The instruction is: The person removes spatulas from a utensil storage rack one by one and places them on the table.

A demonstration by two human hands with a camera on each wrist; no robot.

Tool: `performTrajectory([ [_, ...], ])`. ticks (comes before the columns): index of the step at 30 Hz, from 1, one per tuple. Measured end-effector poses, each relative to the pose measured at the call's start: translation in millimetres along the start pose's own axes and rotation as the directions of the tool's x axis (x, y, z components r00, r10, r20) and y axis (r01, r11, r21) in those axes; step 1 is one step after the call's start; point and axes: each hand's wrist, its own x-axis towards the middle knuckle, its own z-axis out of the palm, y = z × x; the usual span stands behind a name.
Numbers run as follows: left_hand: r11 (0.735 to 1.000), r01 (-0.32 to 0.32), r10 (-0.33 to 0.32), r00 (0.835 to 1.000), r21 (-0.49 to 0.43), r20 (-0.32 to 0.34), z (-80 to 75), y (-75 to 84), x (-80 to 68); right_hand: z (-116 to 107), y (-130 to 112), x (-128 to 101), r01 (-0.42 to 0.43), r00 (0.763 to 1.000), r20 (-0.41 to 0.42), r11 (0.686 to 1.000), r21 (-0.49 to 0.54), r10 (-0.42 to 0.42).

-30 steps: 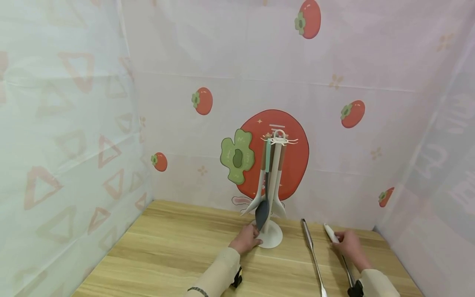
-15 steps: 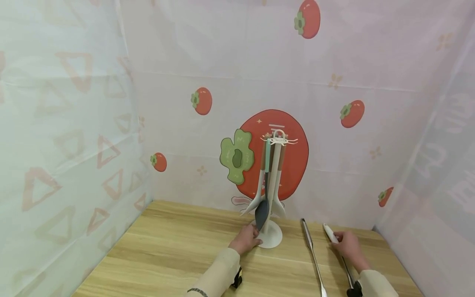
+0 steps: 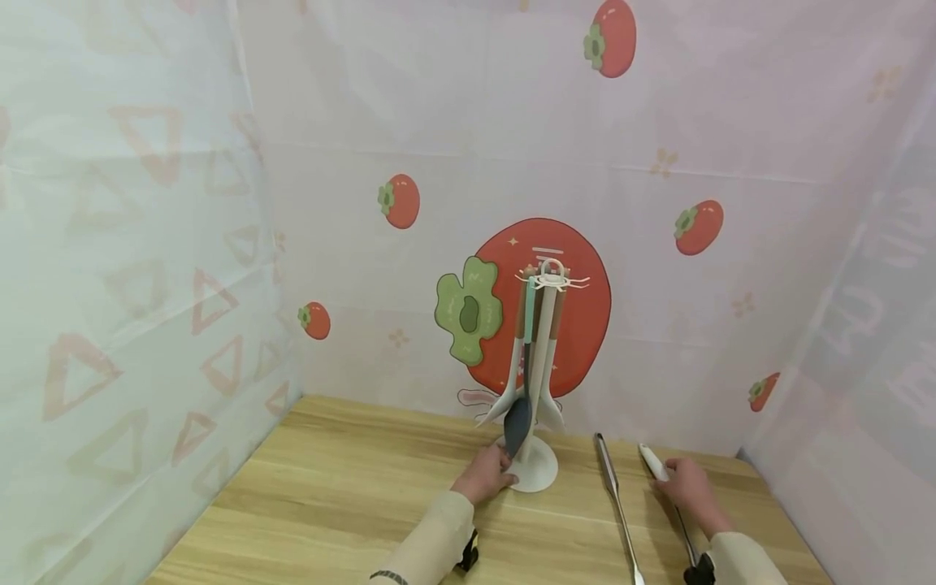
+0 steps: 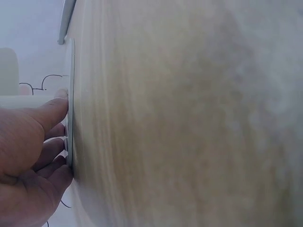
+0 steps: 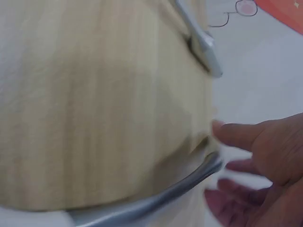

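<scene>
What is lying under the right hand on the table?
A white-handled utensil lies under the right hand: its white tip sticks out toward the wall, its metal shaft toward the sleeve. The covered middle stays hidden, and the wooden table is below.

The utensil stand (image 3: 537, 467) stands left of two utensils (image 3: 614, 496) lying on the table (image 3: 329, 504).
</scene>
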Motion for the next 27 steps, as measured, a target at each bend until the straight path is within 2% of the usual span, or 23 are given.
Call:
performTrajectory([
  [5,1.0,0.022,-0.022,1.0,-0.005,0.0,2.5,-0.5,-0.3,-15,-16,5,0.017,1.0,0.022,0.995,-0.097,-0.015],
  [8,1.0,0.013,-0.013,1.0,-0.012,-0.005,2.9,-1.1,-0.2,-24,-29,12,0.04,0.999,0.013,0.993,-0.115,-0.038],
  [14,1.0,0.009,-0.009,1.0,0.007,0.0,1.4,-1.2,0.1,-40,-62,31,0.085,0.996,0.027,0.996,-0.01,-0.085],
  [22,1.0,0.009,-0.009,1.0,0.014,-0.007,2.5,-3.3,-0.2,-55,-116,44,0.198,0.98,-0.032,0.972,0.129,-0.196],
  [27,1.0,-0.016,0.016,1.0,0.023,-0.008,3.3,-2.9,0.5,-61,-143,51,0.248,0.968,-0.084,0.954,0.168,-0.237],
])
